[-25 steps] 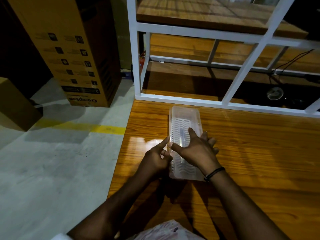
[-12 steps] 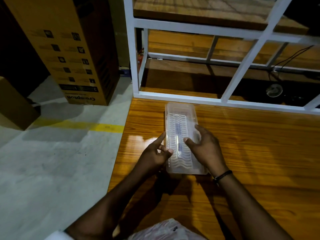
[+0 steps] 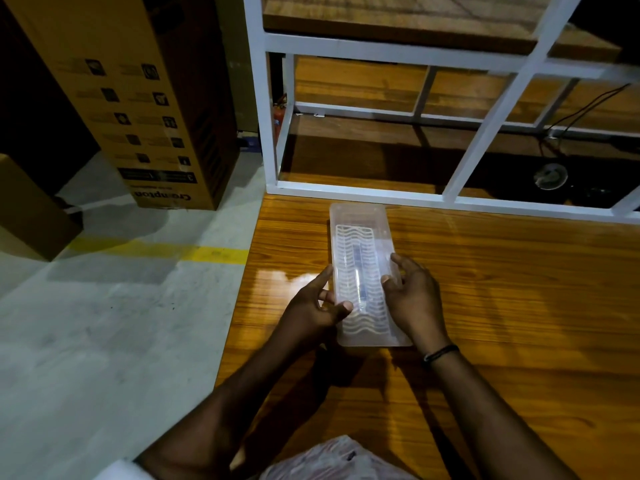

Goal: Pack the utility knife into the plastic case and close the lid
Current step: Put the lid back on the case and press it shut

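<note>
A clear plastic case lies lengthwise on the wooden table, its lid down with a wavy raised pattern on top. Through the lid a long dark shape shows along the middle, the utility knife. My left hand grips the case's left long edge, thumb on the lid. My right hand holds the right long edge, with thumb and fingertips on the rim.
A white metal shelf frame stands at the table's far edge. A tall cardboard box and a smaller box stand on the concrete floor to the left. The table's left edge runs close beside the case. A plastic bag lies near me.
My right hand slid off the top of the lid to the case's right edge. The left hand stayed on the left edge. The case stayed in place.
</note>
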A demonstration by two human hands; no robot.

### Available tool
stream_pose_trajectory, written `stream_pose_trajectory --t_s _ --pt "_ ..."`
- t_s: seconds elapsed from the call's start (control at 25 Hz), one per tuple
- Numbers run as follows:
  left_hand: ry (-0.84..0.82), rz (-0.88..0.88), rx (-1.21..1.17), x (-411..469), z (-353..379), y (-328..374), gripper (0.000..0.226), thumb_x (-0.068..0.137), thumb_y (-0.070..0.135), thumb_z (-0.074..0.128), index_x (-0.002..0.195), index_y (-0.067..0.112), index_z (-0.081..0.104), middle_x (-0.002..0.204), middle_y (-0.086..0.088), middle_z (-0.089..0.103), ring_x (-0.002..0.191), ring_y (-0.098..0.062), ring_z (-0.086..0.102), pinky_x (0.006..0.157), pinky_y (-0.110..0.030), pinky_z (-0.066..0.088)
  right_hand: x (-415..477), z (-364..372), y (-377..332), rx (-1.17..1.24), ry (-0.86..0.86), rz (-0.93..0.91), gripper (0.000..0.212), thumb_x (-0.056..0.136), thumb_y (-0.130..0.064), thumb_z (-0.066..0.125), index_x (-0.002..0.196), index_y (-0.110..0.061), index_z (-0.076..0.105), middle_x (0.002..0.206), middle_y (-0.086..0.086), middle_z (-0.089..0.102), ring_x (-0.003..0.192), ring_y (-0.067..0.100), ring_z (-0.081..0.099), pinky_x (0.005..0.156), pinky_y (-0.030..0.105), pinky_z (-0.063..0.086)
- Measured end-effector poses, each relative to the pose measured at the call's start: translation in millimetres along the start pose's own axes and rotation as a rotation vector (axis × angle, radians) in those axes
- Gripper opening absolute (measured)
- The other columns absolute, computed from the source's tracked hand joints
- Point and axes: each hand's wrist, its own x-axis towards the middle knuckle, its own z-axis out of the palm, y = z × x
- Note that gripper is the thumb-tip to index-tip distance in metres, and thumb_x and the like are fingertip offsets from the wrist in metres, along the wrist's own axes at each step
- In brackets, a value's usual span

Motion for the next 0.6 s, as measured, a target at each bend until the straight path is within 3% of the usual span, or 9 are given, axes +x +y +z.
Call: stream_pose_trajectory --t_s 0.16,0.28,0.36,0.48,0.6 --pt "0.028 -0.007 -0.037 -3.6 -2.5 4.2 0.080 0.088 0.031 0.077 0.154 0.041 0.033 0.099 0.001 0.061 0.086 -0.019 0.070 0.062 -0.029 0.062 0.2 -14.4 0.5 0.135 -0.050 0.109 0.044 0.095 -0.015 0.067 0.138 -0.012 0.059 0.114 -0.002 0.066 0.104 0.017 0.064 0.082 0.030 0.049" --pt "0.055 -0.087 -0.083 -11.4 -5.7 3.6 0.085 0.084 0.032 0.080 0.155 0.034 0.033 0.105 0.005 0.065 0.091 -0.018 0.070 0.062 -0.029 0.060 -2.9 -28.6 9.8 0.387 -0.177 0.305 0.050 0.092 -0.016 0.072 0.138 -0.008 0.057 0.108 0.000 0.073 0.095 0.019 0.071 0.083 0.038 0.059" --pt "0.034 -0.132 -0.157 -19.4 -9.3 -1.2 0.087 0.081 0.027 0.083 0.154 0.030 0.036 0.109 0.005 0.069 0.097 -0.017 0.071 0.071 -0.032 0.063 -10.8 -40.0 16.4 0.493 -0.281 0.391 0.046 0.092 -0.012 0.071 0.136 -0.010 0.059 0.109 0.006 0.077 0.095 0.024 0.075 0.085 0.044 0.062" --pt "-0.015 -0.147 -0.216 -33.8 -13.9 -13.0 0.090 0.076 0.016 0.086 0.153 0.029 0.041 0.110 0.004 0.072 0.103 -0.012 0.072 0.078 -0.026 0.062 -29.7 -54.8 25.7 0.617 -0.424 0.433 0.039 0.089 0.006 0.067 0.122 -0.014 0.063 0.088 0.004 0.077 0.074 0.018 0.076 0.057 0.029 0.060" --pt "0.015 -0.164 -0.283 -38.4 -14.4 -17.7 0.087 0.076 0.010 0.085 0.151 0.029 0.044 0.110 0.000 0.074 0.101 -0.012 0.074 0.078 -0.026 0.062 -39.2 -53.7 40.5 0.638 -0.448 0.435 0.047 0.085 0.016 0.065 0.125 -0.008 0.061 0.081 0.010 0.067 0.069 0.020 0.071 0.055 0.024 0.058"
